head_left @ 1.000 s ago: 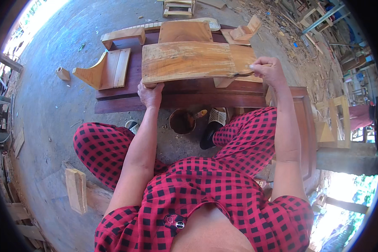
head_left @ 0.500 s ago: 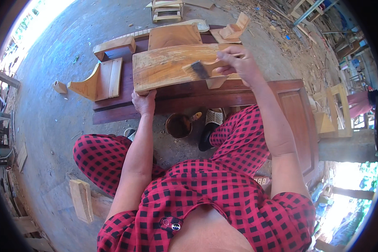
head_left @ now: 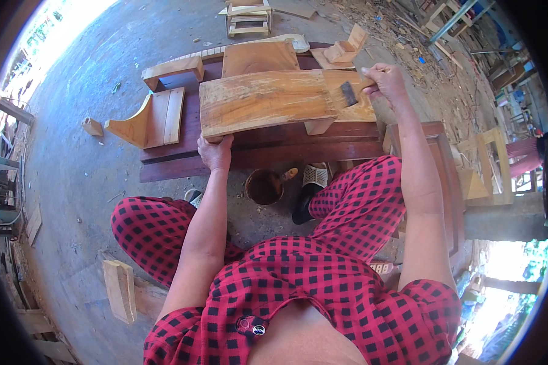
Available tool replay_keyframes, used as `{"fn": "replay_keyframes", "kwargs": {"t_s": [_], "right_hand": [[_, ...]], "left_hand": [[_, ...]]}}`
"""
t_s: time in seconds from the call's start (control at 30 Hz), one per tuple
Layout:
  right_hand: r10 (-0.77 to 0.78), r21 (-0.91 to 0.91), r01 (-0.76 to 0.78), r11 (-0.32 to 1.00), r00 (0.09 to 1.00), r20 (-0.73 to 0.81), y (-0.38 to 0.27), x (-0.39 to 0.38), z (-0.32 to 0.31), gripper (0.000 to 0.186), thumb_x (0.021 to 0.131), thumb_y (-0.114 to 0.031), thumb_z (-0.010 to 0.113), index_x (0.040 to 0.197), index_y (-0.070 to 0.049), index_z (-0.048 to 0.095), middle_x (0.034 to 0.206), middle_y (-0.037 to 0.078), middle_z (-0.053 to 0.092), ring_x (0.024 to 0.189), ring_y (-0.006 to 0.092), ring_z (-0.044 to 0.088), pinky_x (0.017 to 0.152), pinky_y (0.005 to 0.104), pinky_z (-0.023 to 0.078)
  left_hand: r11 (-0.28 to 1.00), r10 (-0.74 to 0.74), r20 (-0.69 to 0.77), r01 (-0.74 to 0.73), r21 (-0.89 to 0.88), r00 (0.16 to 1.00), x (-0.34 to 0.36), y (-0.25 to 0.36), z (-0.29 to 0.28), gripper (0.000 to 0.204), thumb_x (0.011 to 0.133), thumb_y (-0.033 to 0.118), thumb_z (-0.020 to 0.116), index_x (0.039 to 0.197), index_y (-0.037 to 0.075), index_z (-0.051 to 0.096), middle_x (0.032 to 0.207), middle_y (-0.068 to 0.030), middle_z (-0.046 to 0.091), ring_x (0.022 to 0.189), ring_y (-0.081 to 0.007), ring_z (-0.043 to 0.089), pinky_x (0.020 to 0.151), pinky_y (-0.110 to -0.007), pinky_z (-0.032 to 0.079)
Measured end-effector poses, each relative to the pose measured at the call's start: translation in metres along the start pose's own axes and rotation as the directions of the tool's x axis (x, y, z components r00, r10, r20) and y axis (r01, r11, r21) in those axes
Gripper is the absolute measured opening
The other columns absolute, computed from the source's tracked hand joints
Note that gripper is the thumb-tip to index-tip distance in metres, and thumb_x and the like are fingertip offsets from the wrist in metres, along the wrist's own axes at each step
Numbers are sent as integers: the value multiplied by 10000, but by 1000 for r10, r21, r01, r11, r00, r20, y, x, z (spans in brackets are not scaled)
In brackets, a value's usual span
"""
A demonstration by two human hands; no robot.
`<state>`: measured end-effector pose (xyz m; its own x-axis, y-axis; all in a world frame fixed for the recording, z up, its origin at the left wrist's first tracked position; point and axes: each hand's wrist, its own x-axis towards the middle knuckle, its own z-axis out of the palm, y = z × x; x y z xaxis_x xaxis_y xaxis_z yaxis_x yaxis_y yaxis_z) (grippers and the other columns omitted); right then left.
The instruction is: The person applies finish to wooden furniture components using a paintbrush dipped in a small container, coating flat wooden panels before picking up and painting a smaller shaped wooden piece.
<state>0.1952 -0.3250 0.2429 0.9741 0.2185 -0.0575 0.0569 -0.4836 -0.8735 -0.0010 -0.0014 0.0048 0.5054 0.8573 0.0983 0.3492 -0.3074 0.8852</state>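
My left hand is closed on the near left end of a long, streaky light-brown wooden board, from beneath. My right hand is closed on the wooden handle of a flat paintbrush, whose dark bristles are over the board's right part. A small wooden block shows under the board's near edge, which lies across a dark red-brown panel. Between my feet stands a round can with dark brown contents and a yellow-handled tool leaning in it.
Curved and L-shaped wooden pieces lie left and behind on the panel. A framed wooden panel is at my right, beside light wooden frames. A small stool stands beyond. Wood scraps litter the floor at the back right.
The brush swept left over the board half a second ago and is now back at its right end. My left hand still holds the board's left end.
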Motion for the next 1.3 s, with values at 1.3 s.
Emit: {"fn": "replay_keyframes", "kwargs": {"t_s": [1.3], "right_hand": [[80,17,-87,996,962,263,-6,0,-13,130,802,-112,593,734,-1,599,616,79,598,461,173,633,346,260,468]], "left_hand": [[999,20,-32,-21,-44,999,-1,1,2,549,557,318,778,1008,67,591,1026,-148,574,992,-373,544,849,-463,441]]}}
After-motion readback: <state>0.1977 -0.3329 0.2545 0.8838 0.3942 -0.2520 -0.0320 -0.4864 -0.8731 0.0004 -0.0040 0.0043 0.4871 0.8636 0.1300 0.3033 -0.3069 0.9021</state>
